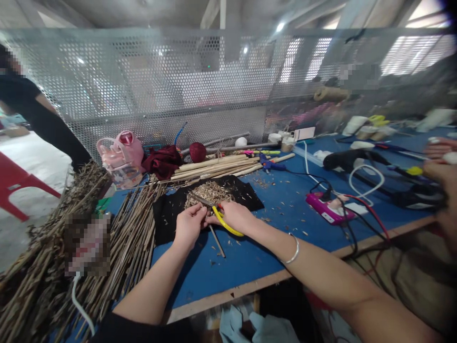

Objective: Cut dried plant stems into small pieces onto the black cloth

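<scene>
My right hand (233, 216) is closed round a pair of yellow-handled scissors (225, 226), whose blades point to the upper left over a heap of short cut pieces (210, 191). Beside it, my left hand (189, 224) pinches a thin dry stalk (217, 243) that slants down toward the table's front. The fingertips of both hands nearly meet. Under the heap lies a black cloth (169, 214). A thick bundle of dry stalks (137, 219) lies left of my left hand.
Pale peeled sticks (214, 166) and a blue glue gun (267, 163) lie behind the heap. A pink bottle (128, 147) stands back left. A magenta power strip (326, 209) with cables sits right. Another person's hand (442, 152) is at the right edge. A perforated metal screen (178, 81) closes the back.
</scene>
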The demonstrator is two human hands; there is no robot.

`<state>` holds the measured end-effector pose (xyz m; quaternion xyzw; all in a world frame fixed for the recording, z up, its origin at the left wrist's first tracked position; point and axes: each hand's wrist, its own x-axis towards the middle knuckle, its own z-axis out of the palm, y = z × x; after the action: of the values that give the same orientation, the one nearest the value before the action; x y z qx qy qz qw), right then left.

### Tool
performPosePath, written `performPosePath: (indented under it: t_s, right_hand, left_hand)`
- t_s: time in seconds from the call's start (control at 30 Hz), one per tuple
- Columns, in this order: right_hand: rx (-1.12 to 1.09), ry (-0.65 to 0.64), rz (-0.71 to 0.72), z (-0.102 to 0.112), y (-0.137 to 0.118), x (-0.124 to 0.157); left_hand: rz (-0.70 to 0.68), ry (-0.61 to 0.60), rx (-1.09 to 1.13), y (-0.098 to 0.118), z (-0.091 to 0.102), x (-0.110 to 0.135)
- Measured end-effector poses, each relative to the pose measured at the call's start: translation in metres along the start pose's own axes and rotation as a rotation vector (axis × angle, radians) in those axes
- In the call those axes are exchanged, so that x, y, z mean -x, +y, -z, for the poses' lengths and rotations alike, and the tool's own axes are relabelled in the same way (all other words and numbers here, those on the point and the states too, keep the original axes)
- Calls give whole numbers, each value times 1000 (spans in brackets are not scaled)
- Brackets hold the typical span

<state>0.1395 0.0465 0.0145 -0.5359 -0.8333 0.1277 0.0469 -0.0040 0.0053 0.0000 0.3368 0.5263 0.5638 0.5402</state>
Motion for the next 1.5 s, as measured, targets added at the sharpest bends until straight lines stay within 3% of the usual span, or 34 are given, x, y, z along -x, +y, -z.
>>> performPosePath:
  t_s: [0.17,0.33,0.43,0.83,1.1,1.5]
  right_hand:
    - [-29,-35,-21,4,1,-2]
    - [-2,62,21,9,3,0]
    - [-4,52,50,10,3,3]
    - [-11,45,56,7,0,3]
    - [-88,173,124,5,-3,5]
    - [-38,42,28,1,-3,3]
  left_hand:
    - [13,2,-16,1,0,0]
    - [-25,43,34,5,-3,2]
    - [-19,48,39,5,-2,2]
    - [-52,-56,-11,3,-3,1]
    - [-87,-106,-6,-1,-1,0]
    - [-38,-27,-40,4,-4,4]
